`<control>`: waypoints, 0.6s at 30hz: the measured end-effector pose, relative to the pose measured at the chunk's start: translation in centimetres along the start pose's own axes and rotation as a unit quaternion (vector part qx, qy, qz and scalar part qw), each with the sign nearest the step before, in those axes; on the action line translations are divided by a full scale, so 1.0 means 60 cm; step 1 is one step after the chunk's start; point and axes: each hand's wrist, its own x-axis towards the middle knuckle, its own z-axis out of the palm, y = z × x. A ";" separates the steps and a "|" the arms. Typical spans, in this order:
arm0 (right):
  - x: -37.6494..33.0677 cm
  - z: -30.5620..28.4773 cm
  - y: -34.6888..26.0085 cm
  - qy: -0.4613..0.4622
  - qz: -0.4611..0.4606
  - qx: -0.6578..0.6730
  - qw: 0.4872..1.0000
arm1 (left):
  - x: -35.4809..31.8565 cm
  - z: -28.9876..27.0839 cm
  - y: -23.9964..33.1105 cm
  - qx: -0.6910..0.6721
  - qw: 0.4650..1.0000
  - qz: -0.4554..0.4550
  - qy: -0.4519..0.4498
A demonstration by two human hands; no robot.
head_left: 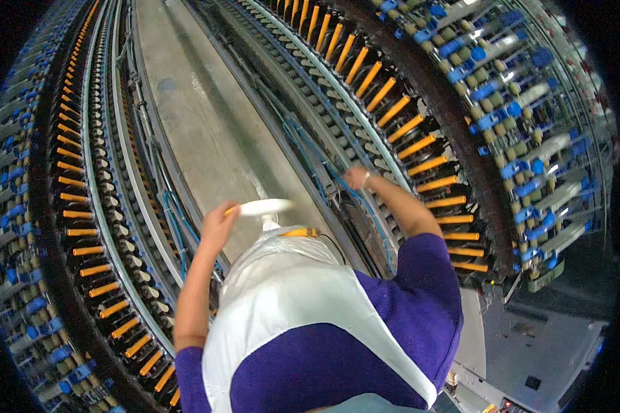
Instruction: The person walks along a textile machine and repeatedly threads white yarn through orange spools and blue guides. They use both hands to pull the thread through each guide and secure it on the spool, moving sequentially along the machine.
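Note:
My left hand [220, 226] is closed around the orange tube end of a bobbin wound with white yarn [265, 207]. The bobbin lies crosswise in front of my waist, pointing right, and its far end is smeared by motion. Out to the right, my right hand [356, 177] hovers near the rail of the right-hand spinning frame [324, 148], with a thin band at its wrist. That hand looks compact and blurred, so I cannot tell how its fingers stand or whether they hold anything. An orange-yellow object [301, 233] sits at the waist of my white apron [275, 289].
A narrow aisle floor [207, 124] runs ahead between two long machines. Rows of orange tubes [420, 146] stick out on the right, and more orange tubes [79, 214] line the left. Blue hoses [176, 227] run low along the machine. A grey cabinet [537, 351] stands behind right.

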 end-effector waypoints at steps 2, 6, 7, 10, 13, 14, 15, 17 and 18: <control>0.032 -0.130 -0.100 0.087 -0.094 -0.252 0.959 | 0.053 0.014 0.153 0.001 0.958 0.253 -0.134; 0.089 -0.293 -0.275 0.024 -0.117 -0.385 0.915 | 0.119 0.039 0.356 -0.091 0.858 0.360 -0.354; 0.099 -0.299 -0.300 0.048 -0.131 -0.344 0.929 | 0.141 0.035 0.372 -0.164 0.857 0.253 -0.419; 0.140 -0.295 -0.320 0.133 -0.138 -0.148 0.970 | 0.223 0.025 0.351 -0.302 0.817 -0.002 -0.492; 0.196 -0.238 -0.281 0.242 -0.019 0.481 0.842 | 0.310 0.029 0.314 -0.245 0.825 -0.024 -0.509; 0.222 -0.236 -0.257 0.284 0.047 0.647 0.706 | 0.334 0.032 0.310 -0.206 0.844 0.036 -0.494; 0.244 -0.225 -0.235 0.330 0.134 0.779 0.516 | 0.357 0.030 0.304 -0.161 0.858 0.090 -0.480; 0.276 -0.227 -0.192 0.362 0.108 0.888 0.263 | 0.421 0.023 0.305 -0.145 0.843 0.187 -0.482; 0.286 -0.240 -0.174 0.392 0.118 0.844 0.348 | 0.459 0.013 0.308 -0.123 0.830 0.168 -0.518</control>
